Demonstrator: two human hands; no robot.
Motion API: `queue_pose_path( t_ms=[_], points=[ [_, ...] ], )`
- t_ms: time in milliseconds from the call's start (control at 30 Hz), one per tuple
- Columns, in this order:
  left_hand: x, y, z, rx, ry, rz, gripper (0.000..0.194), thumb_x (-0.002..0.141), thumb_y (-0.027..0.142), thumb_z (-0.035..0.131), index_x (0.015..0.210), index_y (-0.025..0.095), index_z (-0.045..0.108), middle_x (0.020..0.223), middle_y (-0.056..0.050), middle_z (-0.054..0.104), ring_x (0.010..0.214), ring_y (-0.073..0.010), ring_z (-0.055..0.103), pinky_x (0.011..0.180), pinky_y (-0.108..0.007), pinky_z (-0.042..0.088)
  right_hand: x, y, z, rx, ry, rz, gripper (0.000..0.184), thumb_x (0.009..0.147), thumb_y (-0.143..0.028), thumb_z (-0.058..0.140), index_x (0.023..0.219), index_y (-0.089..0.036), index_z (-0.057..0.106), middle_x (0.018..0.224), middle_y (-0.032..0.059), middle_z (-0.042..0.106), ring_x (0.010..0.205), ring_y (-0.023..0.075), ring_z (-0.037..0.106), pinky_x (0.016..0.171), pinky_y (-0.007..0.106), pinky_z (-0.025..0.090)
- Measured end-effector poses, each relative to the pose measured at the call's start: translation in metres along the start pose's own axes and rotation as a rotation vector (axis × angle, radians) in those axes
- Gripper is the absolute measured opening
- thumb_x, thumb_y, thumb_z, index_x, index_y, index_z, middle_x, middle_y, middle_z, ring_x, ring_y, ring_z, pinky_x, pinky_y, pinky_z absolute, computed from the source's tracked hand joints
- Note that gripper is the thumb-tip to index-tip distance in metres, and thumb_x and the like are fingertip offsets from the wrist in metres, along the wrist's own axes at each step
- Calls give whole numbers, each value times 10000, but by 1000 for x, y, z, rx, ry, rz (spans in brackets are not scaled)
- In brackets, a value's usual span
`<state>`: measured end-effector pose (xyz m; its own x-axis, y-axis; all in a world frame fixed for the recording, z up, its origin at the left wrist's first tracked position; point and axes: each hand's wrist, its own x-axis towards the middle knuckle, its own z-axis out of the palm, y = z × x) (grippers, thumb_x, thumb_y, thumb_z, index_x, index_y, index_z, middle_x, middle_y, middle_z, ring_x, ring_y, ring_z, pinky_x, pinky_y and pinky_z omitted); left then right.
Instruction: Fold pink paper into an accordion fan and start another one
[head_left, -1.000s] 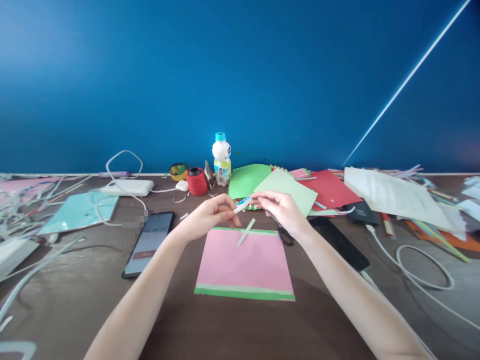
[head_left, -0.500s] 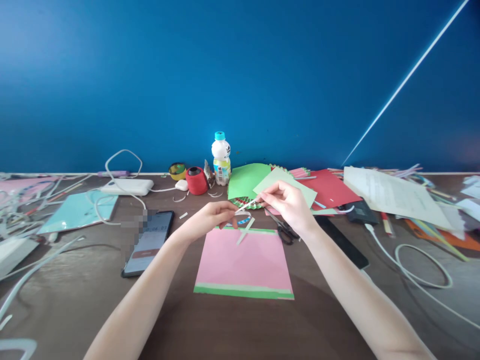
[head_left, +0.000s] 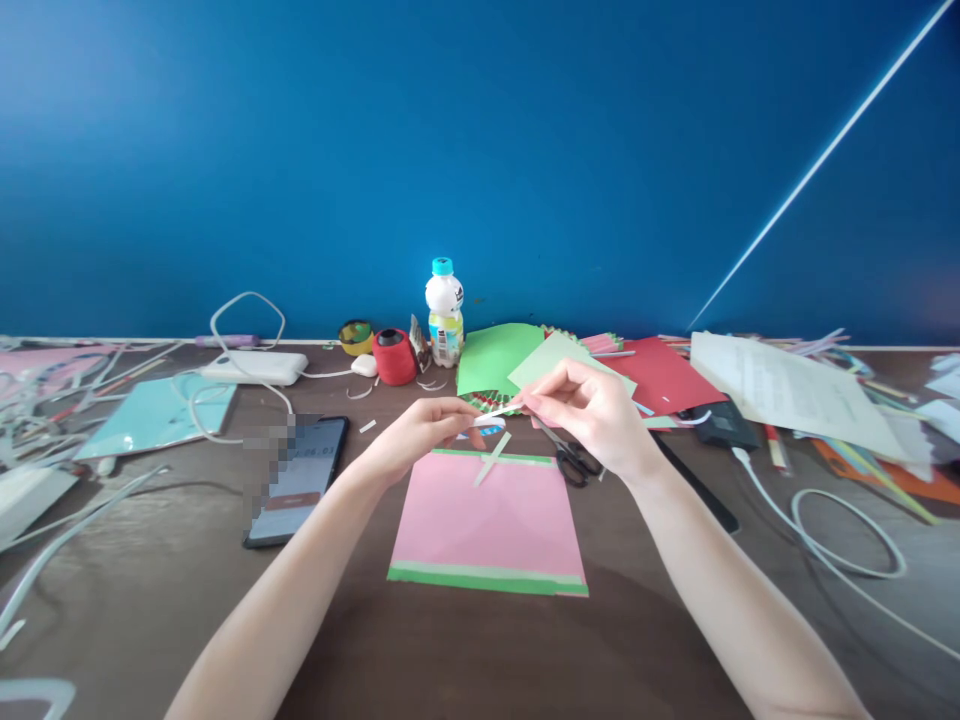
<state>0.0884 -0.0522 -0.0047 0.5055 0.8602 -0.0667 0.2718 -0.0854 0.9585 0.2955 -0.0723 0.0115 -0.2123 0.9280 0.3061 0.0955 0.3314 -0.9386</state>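
A thin white strip stretches between my two hands. My right hand is closed, pinching the strip's right end between thumb and fingertips. At the other end, my left hand is closed with its fingers curled around the strip. Below the left fingertips shows a small white and blue ring, partly hidden, perhaps a tape roll. Under the hands lies a pink paper sheet with green bands along its near and far edges. One loose pale green paper strip lies slantwise across its far edge.
Scissors lie right of the pink sheet. A phone is on the left, a dark one on the right. Behind stand a bottle and a red roll. Green paper, red paper and a white cable lie around.
My right hand has moved slightly right and turned a little, still pinching the strip. The left hand has shifted slightly, and the ring below it shows at a flatter angle.
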Motion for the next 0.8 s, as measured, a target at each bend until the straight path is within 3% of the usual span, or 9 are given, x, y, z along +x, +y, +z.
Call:
queue_pose_path(
  t_ms=[300,433,533,633,700,800],
  points=[
    [4,-11,-1,-62,56,32,217,772,236,465,851,137,640,761,-34,670,707,-129,525,626,-234,342,-3,-1,2,-12,-89,-40,160,739,-312,650,720,-164,593,777,52,680,763,173,638,668,299,505],
    [5,-12,-4,-12,142,38,257,758,249,454,881,126,643,764,-51,673,726,-150,548,648,-250,369,-6,-4,3,22,-182,-21,133,760,-288,633,729,-168,584,776,48,679,771,176,646,679,314,508],
    [4,-11,-16,169,355,22,250,746,266,448,798,128,650,771,-50,675,731,-156,548,645,-245,375,-6,-7,-4,109,-191,-76,137,761,-274,635,718,-176,551,706,26,665,724,178,654,679,339,518],
    [2,-14,-34,374,484,-26,271,760,289,426,848,153,644,793,-23,684,664,-143,532,605,-235,373,-3,-5,-14,45,-61,-112,156,748,-284,650,721,-181,536,740,30,661,728,176,646,696,345,515],
    [2,-21,-43,546,459,-68,269,769,278,418,894,175,634,799,-8,686,624,-138,532,592,-235,377,1,-1,-18,-26,-32,-97,165,750,-307,645,727,-186,536,830,42,656,824,182,631,750,349,503],
    [5,-36,-46,836,341,-151,242,769,196,420,902,181,620,784,-22,676,689,-162,572,650,-251,395,6,7,-19,-67,-123,-87,152,774,-315,615,736,-191,535,1032,55,610,1040,196,551,875,366,453]
  ],
)
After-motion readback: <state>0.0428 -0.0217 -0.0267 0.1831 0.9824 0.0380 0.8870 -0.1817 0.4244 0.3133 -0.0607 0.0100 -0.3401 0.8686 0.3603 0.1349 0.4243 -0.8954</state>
